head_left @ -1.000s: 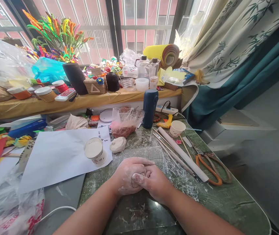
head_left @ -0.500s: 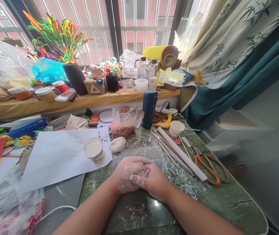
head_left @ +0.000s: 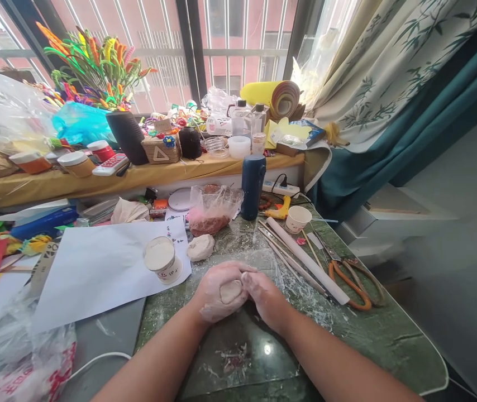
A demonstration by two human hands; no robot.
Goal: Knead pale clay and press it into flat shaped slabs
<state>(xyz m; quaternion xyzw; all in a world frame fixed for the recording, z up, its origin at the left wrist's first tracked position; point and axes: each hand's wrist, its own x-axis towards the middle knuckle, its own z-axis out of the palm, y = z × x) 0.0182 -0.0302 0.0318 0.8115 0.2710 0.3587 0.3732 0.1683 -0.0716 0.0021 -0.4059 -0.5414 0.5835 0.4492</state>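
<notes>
In the middle of the view my two hands meet over a dusty clear sheet (head_left: 259, 357) on the green table. A small flattened round of white clay (head_left: 230, 291) rests in the palm of my left hand (head_left: 217, 304), whose fingers curl around it. My right hand (head_left: 266, 293) is closed against the left one's fingers, its thumb close to the clay's edge. What its hidden fingers hold cannot be made out. White powder coats both hands. Just beyond them lies a larger lump of white clay (head_left: 200, 247), beside a paper cup (head_left: 160, 255) filled with pale material.
White paper (head_left: 100, 268) spreads to the left. A rolling pin (head_left: 308, 261), thin sticks, scissors (head_left: 349, 279), another paper cup (head_left: 297, 219) and a yellow glue gun (head_left: 279, 207) lie on the right. Behind stand a dark blue bottle (head_left: 253, 187) and a plastic bag of reddish material (head_left: 211, 215).
My hands were clasped with the clay almost covered. The right hand has drawn back and its thumb has lifted, so the flattened round in the left palm now shows.
</notes>
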